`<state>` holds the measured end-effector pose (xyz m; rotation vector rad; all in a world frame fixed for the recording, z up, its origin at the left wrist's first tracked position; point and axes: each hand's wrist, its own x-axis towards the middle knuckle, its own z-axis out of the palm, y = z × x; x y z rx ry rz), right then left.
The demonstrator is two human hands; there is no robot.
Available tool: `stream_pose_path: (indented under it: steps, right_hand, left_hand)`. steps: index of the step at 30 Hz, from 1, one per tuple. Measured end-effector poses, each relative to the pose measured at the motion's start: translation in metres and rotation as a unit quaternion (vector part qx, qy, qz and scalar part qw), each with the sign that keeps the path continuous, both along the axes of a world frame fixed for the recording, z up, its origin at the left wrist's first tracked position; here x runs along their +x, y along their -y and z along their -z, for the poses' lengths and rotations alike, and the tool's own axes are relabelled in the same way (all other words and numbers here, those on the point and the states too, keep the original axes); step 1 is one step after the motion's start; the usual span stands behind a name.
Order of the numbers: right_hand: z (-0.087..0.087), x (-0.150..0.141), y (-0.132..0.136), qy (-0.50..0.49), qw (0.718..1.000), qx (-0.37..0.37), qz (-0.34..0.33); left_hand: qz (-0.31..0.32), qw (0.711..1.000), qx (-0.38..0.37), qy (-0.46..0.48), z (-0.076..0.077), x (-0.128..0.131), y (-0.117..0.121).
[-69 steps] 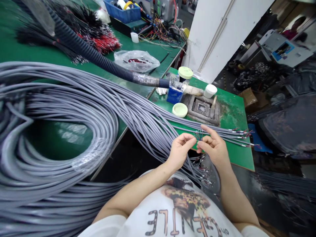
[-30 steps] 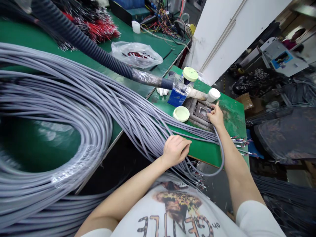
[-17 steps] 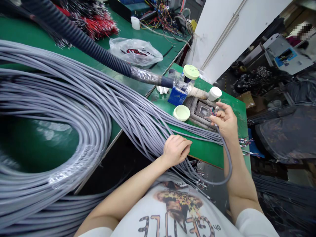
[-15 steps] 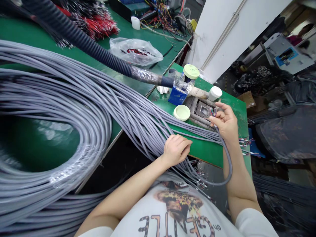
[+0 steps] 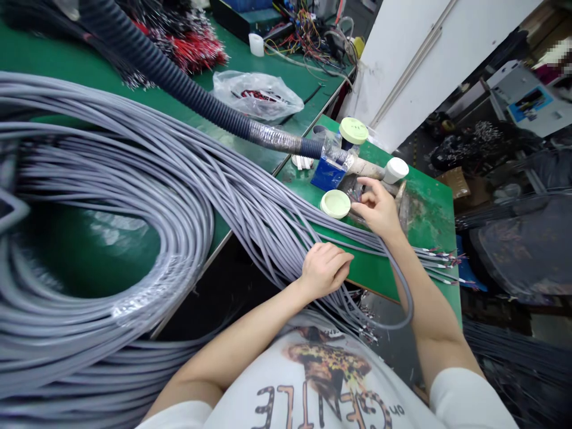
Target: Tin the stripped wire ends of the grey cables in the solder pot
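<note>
My right hand (image 5: 376, 208) pinches the end of a grey cable (image 5: 407, 292), which loops down past my wrist. The thin coloured wires (image 5: 354, 195) at its tip point toward a pale, shallow lid-like dish (image 5: 335, 204); whether they touch it I cannot tell. Behind my fingers lies a grubby block (image 5: 402, 205), mostly covered by the hand. My left hand (image 5: 327, 269) is closed and rests at the near edge of a thick bundle of grey cables (image 5: 250, 208). What its fingers hold, if anything, is hidden.
A ribbed dark hose (image 5: 201, 104) crosses to a blue box (image 5: 329, 173) on the green table (image 5: 429, 220). Near it stand a white cup (image 5: 395, 170) and a jar with a pale green lid (image 5: 353, 130). A plastic bag (image 5: 259, 95) lies farther back. Coiled cables fill the left.
My right hand has moved left with the cable end, from over the block's dark recess to beside the pale dish. My left hand has stayed at the bundle. The view has shifted slightly.
</note>
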<state>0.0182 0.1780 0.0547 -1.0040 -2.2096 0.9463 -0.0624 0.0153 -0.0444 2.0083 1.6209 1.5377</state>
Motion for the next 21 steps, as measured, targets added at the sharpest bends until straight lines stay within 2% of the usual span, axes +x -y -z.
stream_pose_path:
  steps: [5, 12, 16, 21]
  right_hand:
    - [0.021, -0.024, -0.015, 0.11, 0.992, 0.059, -0.024]
    - [0.034, -0.029, -0.019, 0.182, 0.977, 0.109, -0.022]
    - [0.031, -0.028, -0.018, 0.178, 0.977, 0.112, -0.019]
    - [0.012, -0.007, -0.024, 0.116, 0.987, 0.113, 0.017]
  left_hand:
    - [-0.002, 1.0, 0.011, -0.013, -0.001, 0.0, -0.001]
    - [0.0, 1.0, 0.017, -0.02, 0.0, -0.001, -0.001]
    - [-0.008, 0.999, 0.027, -0.022, -0.001, -0.001, -0.002]
    - [-0.017, 0.999, 0.04, -0.023, -0.005, -0.002, -0.001]
